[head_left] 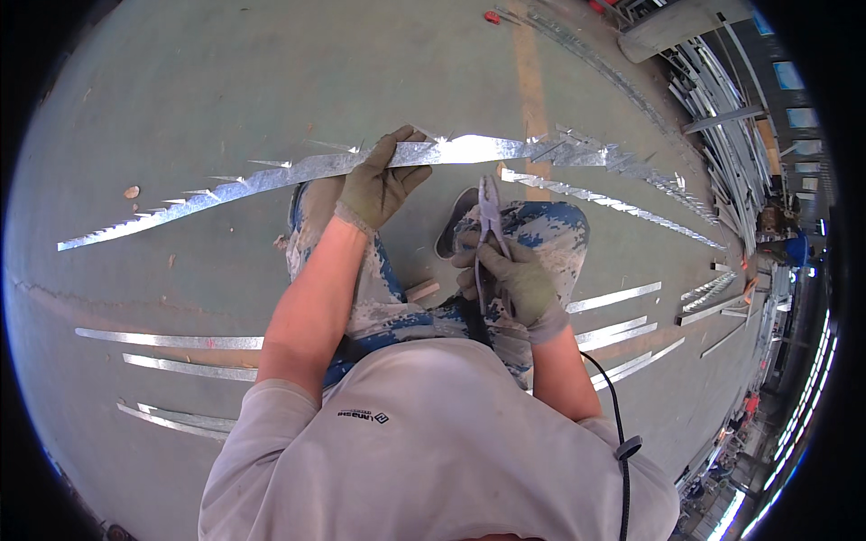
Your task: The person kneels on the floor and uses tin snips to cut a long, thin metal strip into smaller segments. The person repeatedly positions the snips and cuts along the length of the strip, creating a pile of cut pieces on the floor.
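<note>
A long shiny metal strip (244,191) with small tabs bent up along its far edge stretches across in front of my knees. My left hand (379,185), in a grey-green work glove, is closed around it near the middle. In my gloved right hand (521,278) is a pair of pliers (489,203), gripped by the handles with the jaws pointing away from me. The jaws are just nearer to me than the strip and apart from it. Under the strip's right part, another tabbed strip (595,198) slants off to the right.
Plain flat metal strips (171,340) lie on the floor at my left, and more strips (622,296) at my right. A heap of metal profiles (722,135) lies at the far right. A small red object (492,17) sits far ahead beside long metal pieces (586,54).
</note>
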Available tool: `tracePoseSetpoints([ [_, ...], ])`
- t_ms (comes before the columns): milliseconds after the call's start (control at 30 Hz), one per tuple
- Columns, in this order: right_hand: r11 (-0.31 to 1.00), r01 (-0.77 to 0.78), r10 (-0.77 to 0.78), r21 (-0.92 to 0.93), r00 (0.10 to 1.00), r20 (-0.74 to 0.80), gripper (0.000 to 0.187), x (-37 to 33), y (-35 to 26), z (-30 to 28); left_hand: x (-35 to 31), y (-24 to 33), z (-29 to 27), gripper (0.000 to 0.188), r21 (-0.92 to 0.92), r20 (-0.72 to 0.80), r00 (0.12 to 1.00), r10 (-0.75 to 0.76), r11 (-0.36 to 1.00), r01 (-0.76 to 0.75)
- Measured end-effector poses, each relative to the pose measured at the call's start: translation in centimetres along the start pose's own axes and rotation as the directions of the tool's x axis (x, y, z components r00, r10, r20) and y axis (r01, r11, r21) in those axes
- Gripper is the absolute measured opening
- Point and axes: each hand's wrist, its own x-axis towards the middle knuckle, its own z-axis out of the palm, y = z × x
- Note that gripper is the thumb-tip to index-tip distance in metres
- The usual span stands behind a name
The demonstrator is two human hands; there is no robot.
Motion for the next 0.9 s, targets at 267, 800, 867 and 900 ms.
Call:
tracePoseSetpoints([
  [267, 0.921, -0.064, -0.004, -0.385, 0.985, -0.172, 0.034, 2.7, 0.0, 3.0, -0.1, -0.2, 0.3, 0.044, 0.026, -0.044, 0.999, 0.019, 1.000, -0.018],
  [800, 0.812, 0.035, -0.215, -0.582, 0.946, -0.244, 0.032, 4.8, 1.6, 2.5, 0.0, -0.4, 0.4, 0.044, 0.033, -0.067, 0.998, 0.015, 0.999, -0.013],
  [867, 0.839, -0.005, -0.171, -0.544, 0.947, -0.272, 0.034, 4.8, 1.5, 2.6, -0.1, -0.4, 0.6, 0.044, 0.041, -0.088, 0.996, 0.011, 0.999, -0.008],
  [900, 0.854, -0.056, -0.115, -0.516, 0.949, -0.293, 0.035, 4.6, 1.0, 3.0, -0.1, -0.4, 0.7, 0.043, 0.045, -0.093, 0.996, 0.011, 0.999, -0.007],
])
